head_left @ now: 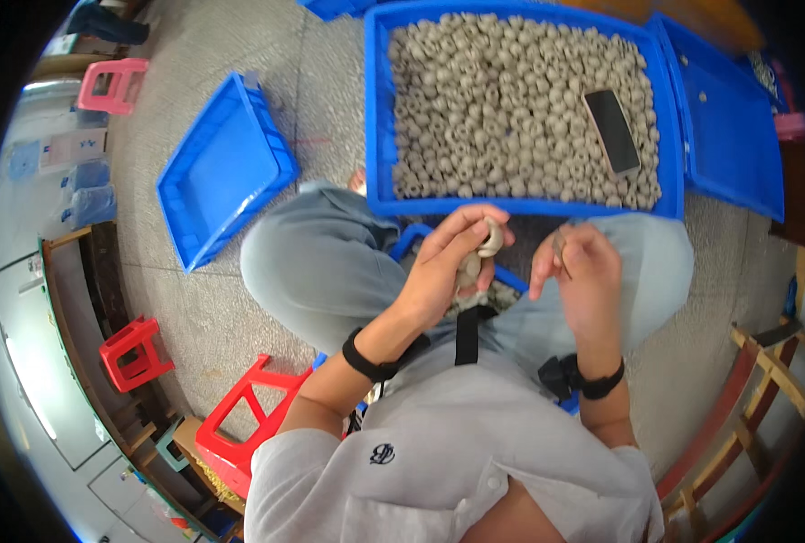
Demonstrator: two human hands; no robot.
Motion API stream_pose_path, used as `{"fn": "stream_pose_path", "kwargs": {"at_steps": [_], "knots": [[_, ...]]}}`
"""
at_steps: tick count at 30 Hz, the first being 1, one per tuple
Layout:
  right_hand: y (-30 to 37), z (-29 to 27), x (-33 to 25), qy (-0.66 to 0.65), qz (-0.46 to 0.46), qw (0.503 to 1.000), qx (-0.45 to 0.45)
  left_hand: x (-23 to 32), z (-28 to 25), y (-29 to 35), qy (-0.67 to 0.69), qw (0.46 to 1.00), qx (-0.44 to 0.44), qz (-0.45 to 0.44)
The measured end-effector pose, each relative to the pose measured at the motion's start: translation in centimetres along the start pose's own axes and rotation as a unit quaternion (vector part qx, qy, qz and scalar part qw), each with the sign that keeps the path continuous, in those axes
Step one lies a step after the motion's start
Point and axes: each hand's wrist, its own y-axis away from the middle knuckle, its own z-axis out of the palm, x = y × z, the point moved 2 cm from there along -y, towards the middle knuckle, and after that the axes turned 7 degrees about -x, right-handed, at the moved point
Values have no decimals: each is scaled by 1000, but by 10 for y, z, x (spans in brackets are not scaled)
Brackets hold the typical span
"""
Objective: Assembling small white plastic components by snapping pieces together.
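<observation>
In my left hand (440, 271) I hold a small pale round piece with a hole (491, 237), pinched between thumb and fingers above my lap. More pale material shows lower in that palm, partly hidden by the fingers. My right hand (587, 264) is a short way to the right, its fingers closed in a pinch. A thin, greyish-brown sliver shows at those fingertips, too small to name. Beyond both hands stands a large blue crate (522, 207) full of similar grey-beige round pieces (493, 109), many with holes.
A black phone (612, 132) lies on the pieces. Between my legs sits a blue container (509, 279) with pale bits. Blue trays (213, 172) (733, 127) flank the crate. Red stools (240, 425) (136, 355) and a pink stool (113, 86) stand left; a wooden frame (746, 425) is at right.
</observation>
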Motion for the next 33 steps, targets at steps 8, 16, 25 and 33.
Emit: {"fn": "stream_pose_path", "kwargs": {"at_steps": [8,16,25,33], "knots": [[9,-5,5,-16,12,999,40,-62,-64,5,258,928,178,-201],[11,-1,-2,-3,-25,999,46,159,-45,-79,129,971,92,179],[22,1,2,24,-19,998,46,57,-15,-22,94,994,49,-29],[9,0,0,53,4,997,47,38,13,-7,-115,993,-2,-1]]}}
